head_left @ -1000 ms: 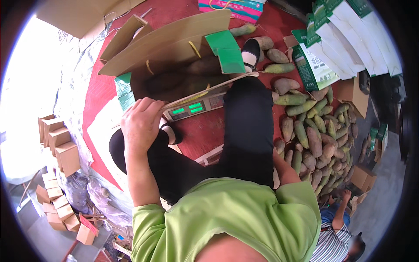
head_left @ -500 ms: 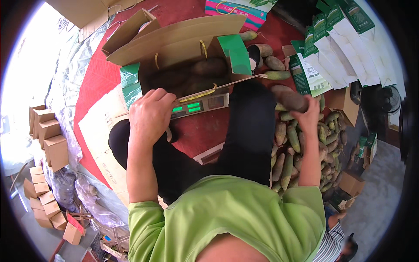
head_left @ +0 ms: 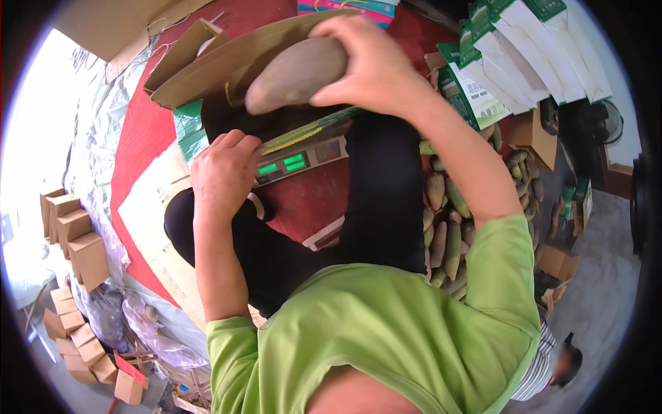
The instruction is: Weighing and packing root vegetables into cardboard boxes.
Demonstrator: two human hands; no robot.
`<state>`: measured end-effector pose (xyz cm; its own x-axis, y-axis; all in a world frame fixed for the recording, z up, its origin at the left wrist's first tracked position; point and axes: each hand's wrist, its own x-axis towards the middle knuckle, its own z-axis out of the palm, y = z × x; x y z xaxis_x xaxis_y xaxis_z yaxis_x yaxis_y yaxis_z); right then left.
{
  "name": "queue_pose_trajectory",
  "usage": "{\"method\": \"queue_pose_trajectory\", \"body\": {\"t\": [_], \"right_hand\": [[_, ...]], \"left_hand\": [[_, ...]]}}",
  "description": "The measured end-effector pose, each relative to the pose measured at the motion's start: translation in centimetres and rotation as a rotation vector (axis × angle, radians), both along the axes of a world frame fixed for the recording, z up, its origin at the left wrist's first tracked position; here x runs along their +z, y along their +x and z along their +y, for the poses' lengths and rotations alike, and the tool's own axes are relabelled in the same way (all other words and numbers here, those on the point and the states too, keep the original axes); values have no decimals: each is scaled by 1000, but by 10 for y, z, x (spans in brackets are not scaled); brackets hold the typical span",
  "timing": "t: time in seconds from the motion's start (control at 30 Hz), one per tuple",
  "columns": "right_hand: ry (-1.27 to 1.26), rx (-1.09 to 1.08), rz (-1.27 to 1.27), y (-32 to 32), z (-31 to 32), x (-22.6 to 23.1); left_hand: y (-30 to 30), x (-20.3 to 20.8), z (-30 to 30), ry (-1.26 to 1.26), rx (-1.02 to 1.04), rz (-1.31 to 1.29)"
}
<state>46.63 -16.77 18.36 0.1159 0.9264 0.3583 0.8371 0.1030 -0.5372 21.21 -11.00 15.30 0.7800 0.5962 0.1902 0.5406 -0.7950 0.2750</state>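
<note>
My right hand (head_left: 372, 65) grips a large, brownish, soil-dusted radish (head_left: 296, 76) and holds it over an open cardboard box (head_left: 196, 77). My left hand (head_left: 224, 165) is closed on the box's near flap by its left corner. Green side flaps and yellow rope handles show on the box. The box stands on a scale (head_left: 310, 157) with lit green displays. My right hand and the radish hide much of the box's inside, which is dark. To the right of my knee lies a heap of green and brown radishes (head_left: 452, 252).
Folded green-and-white cartons (head_left: 524, 62) stand at the upper right. A red mat (head_left: 145, 131) lies beneath the box, with flat cardboard (head_left: 162, 214) at its left. Small brown boxes (head_left: 88, 259) stack at far left. Another person (head_left: 538, 366) is at the lower right.
My right hand has carried the radish from the heap on the right up and left, over the box. My left hand stays on the flap.
</note>
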Motion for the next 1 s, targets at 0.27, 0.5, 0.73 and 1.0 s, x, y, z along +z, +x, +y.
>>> {"method": "queue_pose_trajectory", "body": {"t": [0.27,0.5,0.73,1.0], "right_hand": [[-409,125,-54,-42,39,-22],[-27,-91,530,31,-62,-17],[-496,-606,482,84,-246,-184],[-1001,-452,-107,19,-434,-329]], "left_hand": [[-1,1,-2,-63,-2,-35],[2,3,-3,-128,-2,-91],[7,-5,-2,-79,-10,-66],[8,-10,-2,-42,-25,-92]]}}
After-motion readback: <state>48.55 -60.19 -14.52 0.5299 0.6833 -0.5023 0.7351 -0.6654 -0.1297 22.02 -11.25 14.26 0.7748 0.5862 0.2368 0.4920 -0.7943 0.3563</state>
